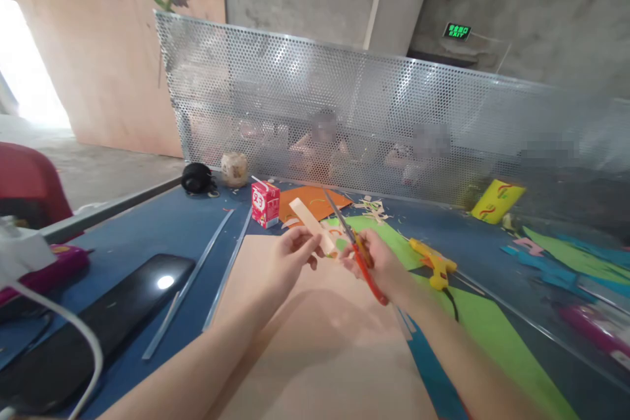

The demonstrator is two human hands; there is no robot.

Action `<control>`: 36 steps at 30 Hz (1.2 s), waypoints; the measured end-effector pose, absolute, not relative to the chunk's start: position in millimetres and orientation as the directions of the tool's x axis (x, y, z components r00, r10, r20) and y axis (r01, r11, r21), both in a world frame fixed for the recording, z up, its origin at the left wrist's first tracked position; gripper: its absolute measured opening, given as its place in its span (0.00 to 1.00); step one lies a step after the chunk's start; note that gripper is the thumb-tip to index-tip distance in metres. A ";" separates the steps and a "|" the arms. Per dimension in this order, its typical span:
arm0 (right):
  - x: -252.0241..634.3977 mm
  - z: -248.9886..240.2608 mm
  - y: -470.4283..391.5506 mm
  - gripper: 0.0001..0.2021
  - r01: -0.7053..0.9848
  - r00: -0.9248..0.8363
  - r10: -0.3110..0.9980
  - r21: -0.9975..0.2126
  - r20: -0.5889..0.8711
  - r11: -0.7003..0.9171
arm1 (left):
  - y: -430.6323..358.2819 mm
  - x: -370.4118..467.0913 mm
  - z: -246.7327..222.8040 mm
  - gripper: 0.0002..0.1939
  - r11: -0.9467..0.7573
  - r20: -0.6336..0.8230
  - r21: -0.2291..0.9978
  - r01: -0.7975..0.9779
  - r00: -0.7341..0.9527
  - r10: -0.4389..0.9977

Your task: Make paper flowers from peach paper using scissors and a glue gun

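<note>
My left hand [299, 251] pinches a narrow cream strip [311, 223], which looks like paper or felt and points up and away from me. Just to its right, my right hand [370, 256] is closed around red-handled scissors [364, 269], their blades tilted up to the left. The blades stay apart from the strip's upper part. Below both hands lies a large pale sheet [315, 354] on the blue table [128, 223]. Small green and orange scraps show between the hands, partly hidden by the fingers.
A red drink carton [265, 204] stands behind the sheet, near an orange sheet [315, 201]. Rightward are a yellow glue gun [434, 262], green sheets [497, 321] and a yellow roll [498, 201]. A black phone [108, 321] lies left. A perforated metal screen [344, 111] borders the back.
</note>
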State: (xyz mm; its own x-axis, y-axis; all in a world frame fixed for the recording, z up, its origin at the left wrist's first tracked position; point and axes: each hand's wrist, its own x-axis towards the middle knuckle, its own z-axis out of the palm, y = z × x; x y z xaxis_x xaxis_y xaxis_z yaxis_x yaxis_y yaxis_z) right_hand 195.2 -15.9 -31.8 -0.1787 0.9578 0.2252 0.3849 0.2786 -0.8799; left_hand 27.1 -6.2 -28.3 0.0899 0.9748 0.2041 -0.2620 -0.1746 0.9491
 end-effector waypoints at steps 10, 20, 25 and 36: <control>178.7 -23.7 -27.6 0.19 0.203 0.005 0.994 -0.973 0.114 0.110 | -11.6 36.0 -29.9 0.07 -0.089 0.119 0.982 -0.166 0.179 0.977; 180.1 -36.7 -23.4 0.18 0.138 0.032 0.991 -0.983 0.128 0.122 | -1.7 27.7 -35.0 0.13 -0.129 0.142 0.972 -0.197 0.054 0.988; 178.0 -38.5 -25.8 0.20 0.108 0.004 0.993 -0.987 0.121 0.119 | 3.3 18.8 -32.4 0.13 -0.146 0.140 0.954 -0.263 -0.043 0.989; 174.6 -22.8 -37.7 0.18 0.045 -0.012 0.994 -0.993 0.104 0.105 | 20.3 12.9 -35.4 0.14 -0.163 0.110 0.904 -0.395 -0.153 0.982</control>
